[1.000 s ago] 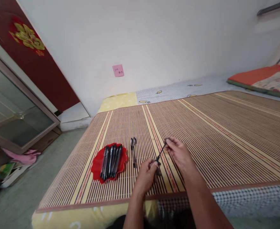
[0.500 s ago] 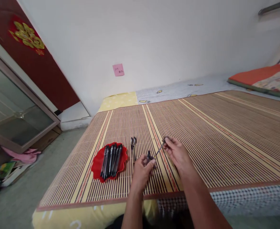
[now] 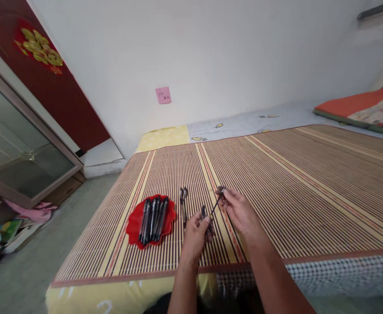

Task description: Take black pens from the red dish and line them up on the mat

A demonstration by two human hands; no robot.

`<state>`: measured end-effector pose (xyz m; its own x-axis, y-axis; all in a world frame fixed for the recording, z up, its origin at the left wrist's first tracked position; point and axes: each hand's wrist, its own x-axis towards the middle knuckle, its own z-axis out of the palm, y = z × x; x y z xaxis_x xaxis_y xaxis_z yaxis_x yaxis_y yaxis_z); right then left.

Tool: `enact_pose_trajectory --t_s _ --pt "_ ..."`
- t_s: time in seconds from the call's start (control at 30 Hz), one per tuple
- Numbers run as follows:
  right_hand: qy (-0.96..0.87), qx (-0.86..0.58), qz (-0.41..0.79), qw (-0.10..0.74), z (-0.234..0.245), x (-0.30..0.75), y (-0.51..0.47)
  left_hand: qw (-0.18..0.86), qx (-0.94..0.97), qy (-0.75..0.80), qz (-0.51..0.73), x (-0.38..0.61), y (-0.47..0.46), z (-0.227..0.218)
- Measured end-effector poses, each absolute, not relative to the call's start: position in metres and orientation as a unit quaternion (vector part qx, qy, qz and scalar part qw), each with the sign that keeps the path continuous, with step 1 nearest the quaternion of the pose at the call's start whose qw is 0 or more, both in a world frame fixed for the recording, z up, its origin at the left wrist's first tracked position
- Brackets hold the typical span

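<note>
My left hand (image 3: 196, 235) is closed around a black pen part (image 3: 203, 210) whose upper end sticks up past the fingers; the rest of it is hidden. Between the fingertips of my right hand (image 3: 240, 209) is the top of a thin dark pen refill (image 3: 216, 204). It slants down to the left, and its yellowish lower end meets my left thumb and fingers. Whether it enters the part there I cannot tell. Dark smudges show on the fingers of both hands. Left of my hands, two black pens (image 3: 182, 203) lie side by side on the striped mat (image 3: 269, 196).
A red scalloped plate (image 3: 133, 226) holds several black pens (image 3: 152, 218). The mat covers a bed, whose front edge (image 3: 119, 292) is close to me. Behind it rises a white wall with a pink note (image 3: 163, 95). An orange-edged cushion (image 3: 351, 104) lies at the far right.
My right hand has moved slightly left toward my left hand, and the refill stands a little steeper. My left hand stays nearly in place. The view has shifted slightly.
</note>
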<state>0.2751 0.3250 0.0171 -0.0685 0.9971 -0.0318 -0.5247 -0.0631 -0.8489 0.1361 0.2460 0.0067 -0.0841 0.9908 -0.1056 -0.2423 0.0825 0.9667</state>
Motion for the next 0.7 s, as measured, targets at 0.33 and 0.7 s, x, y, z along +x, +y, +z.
enact_pose_trajectory --t_s 0.33,0.7 --pt "-0.361 -0.340 0.642 0.585 0.023 0.267 0.320 0.489 0.421 0.500 0.578 0.141 0.248 -0.001" --pt "-0.516 -0.430 0.576 0.467 0.011 0.241 0.313 0.267 0.524 0.607 0.535 0.141 0.247 0.001"
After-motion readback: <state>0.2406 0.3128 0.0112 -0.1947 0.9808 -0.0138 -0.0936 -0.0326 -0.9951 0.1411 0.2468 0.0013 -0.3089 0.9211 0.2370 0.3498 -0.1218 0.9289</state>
